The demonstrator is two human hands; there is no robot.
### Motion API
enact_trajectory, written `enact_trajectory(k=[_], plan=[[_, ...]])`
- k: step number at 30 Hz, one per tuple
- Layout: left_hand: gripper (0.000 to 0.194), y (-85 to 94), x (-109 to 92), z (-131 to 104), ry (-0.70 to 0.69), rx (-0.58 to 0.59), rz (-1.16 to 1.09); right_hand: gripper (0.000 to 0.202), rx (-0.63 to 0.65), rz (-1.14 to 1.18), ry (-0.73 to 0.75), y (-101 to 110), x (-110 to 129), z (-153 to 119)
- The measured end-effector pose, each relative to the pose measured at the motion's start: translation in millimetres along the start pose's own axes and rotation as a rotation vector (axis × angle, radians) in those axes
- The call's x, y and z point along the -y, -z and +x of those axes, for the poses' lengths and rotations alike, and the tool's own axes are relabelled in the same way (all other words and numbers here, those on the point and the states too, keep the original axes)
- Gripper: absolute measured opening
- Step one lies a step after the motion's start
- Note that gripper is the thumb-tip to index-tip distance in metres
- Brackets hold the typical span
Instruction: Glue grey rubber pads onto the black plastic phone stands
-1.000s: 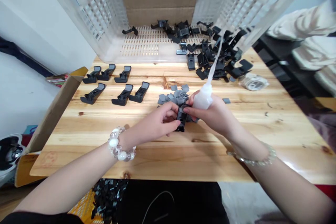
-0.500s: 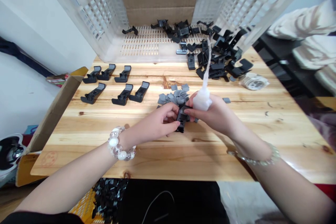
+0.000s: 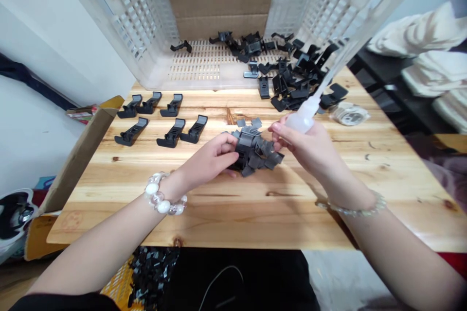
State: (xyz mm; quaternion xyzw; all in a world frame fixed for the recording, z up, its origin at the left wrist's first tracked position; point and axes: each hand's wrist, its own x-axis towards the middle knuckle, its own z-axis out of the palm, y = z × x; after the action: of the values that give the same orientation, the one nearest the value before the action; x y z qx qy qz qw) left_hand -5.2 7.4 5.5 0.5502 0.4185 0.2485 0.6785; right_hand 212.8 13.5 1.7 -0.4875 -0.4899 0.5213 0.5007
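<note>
My left hand (image 3: 215, 156) is closed around a black plastic bracket (image 3: 241, 153) over the middle of the wooden table. A pile of small grey square pads (image 3: 257, 155) lies beside and partly behind that bracket. My right hand (image 3: 301, 141), to the right of the pile, grips a white squeeze bottle (image 3: 304, 114) with a long thin nozzle tilted up and to the right. Its thumb and fingertips come together near the pads; whether a pad is between them I cannot make out.
Several black brackets with grey pads (image 3: 171, 132) stand in two rows at the left. A white plastic crate (image 3: 189, 82) holds more black brackets (image 3: 295, 77), which spill onto the wooden table (image 3: 219, 218). A tape roll (image 3: 350, 113) lies at the right.
My right hand has drawn away from the bracket to the right, and the bottle now leans right. My left hand has shifted slightly left and up with the bracket.
</note>
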Motion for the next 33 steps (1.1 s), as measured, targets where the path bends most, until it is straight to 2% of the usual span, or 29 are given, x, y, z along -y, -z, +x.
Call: enact_trajectory(k=[3,5,8,11,14,15,17,20,23,27,30,33], plan=[[0.013,7.8,-8,-1,-0.064,-0.137,0.056,0.027,-0.087,0.039,0.03,4,-5,7],[0.017,20.5,-19,-6,-0.151,-0.201,0.122,0.026,-0.176,0.021,0.055,5,-8,11],[0.023,51.8,-45,-25,-0.317,-0.405,0.158,0.026,-0.275,0.012,0.071,5,-13,17],[0.019,91.6,-66,-51,-0.42,-0.654,0.147,0.028,-0.264,0.087,0.072,7,-20,22],[0.021,131.0,-64,-72,-0.342,-0.842,0.252,0.031,-0.222,0.16,0.079,9,-26,24],[0.023,142.0,-57,-76,-0.273,-0.859,0.35,0.032,-0.211,0.167,0.08,9,-27,25],[0.029,157.2,-39,-78,-0.046,-0.845,0.6,0.032,-0.195,0.167,0.081,9,-28,24],[0.039,159.8,-9,-71,0.097,-0.846,0.818,0.031,-0.179,0.153,0.073,8,-27,23],[0.046,145.6,10,-59,0.097,-0.862,0.959,0.029,-0.18,0.135,0.063,7,-28,22],[0.048,133.0,15,-45,0.043,-0.915,1.105,0.032,-0.196,0.093,0.083,8,-32,23],[0.046,136.9,15,-35,0.0,-0.896,1.192,0.034,-0.195,0.057,0.078,9,-34,24],[0.043,143.4,18,-30,-0.024,-0.821,1.271,0.035,-0.179,0.017,0.06,9,-32,24]])
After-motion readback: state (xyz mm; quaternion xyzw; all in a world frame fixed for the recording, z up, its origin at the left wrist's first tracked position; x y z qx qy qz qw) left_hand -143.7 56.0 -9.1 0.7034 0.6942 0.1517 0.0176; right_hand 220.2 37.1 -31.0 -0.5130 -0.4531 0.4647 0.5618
